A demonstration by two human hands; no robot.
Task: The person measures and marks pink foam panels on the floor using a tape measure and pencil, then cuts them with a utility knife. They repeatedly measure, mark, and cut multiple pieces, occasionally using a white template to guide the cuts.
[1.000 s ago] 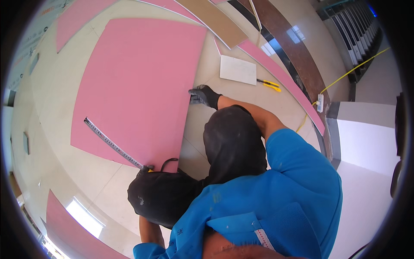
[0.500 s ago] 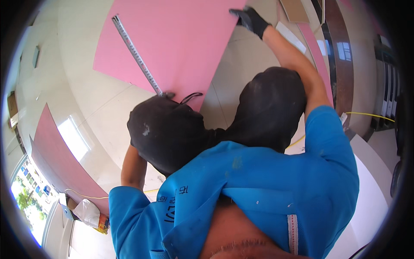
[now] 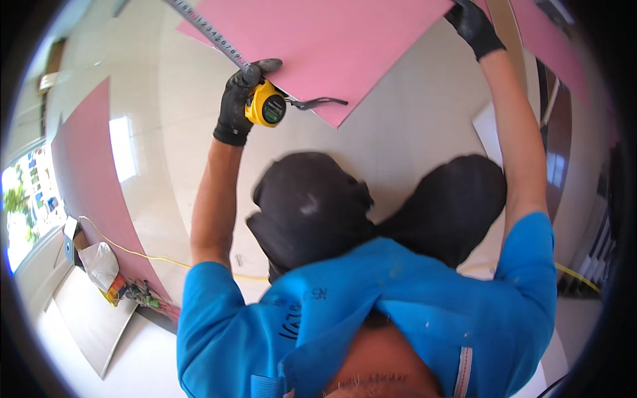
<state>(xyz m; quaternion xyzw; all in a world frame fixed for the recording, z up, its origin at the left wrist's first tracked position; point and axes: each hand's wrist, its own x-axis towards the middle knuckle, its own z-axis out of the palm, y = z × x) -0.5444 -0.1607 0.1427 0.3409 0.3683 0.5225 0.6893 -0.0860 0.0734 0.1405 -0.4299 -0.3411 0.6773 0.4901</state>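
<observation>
My left hand (image 3: 235,99), in a black glove, is closed on a yellow tape measure (image 3: 267,106) at the near edge of a large pink board (image 3: 352,56). The tape's extended blade (image 3: 212,36) runs up and left over the board and out of view, and a black strap (image 3: 322,101) hangs from the case onto the board. My right hand (image 3: 474,30), also gloved in black, has its fingers curled on the board's right edge near the top of the view. My dark-clad knees are bent below the board.
More pink board (image 3: 89,166) lies at the left, another (image 3: 544,36) at the upper right beside a pale panel (image 3: 486,132). A yellow cord (image 3: 159,257) crosses the tiled floor. A white bag (image 3: 99,262), tools (image 3: 142,292) and a leaning sheet (image 3: 86,315) are at the lower left.
The view has swung round, so the board sits higher and more slanted. My left hand and the tape case, hidden behind my knee earlier, now show. My right hand stays on the board's edge.
</observation>
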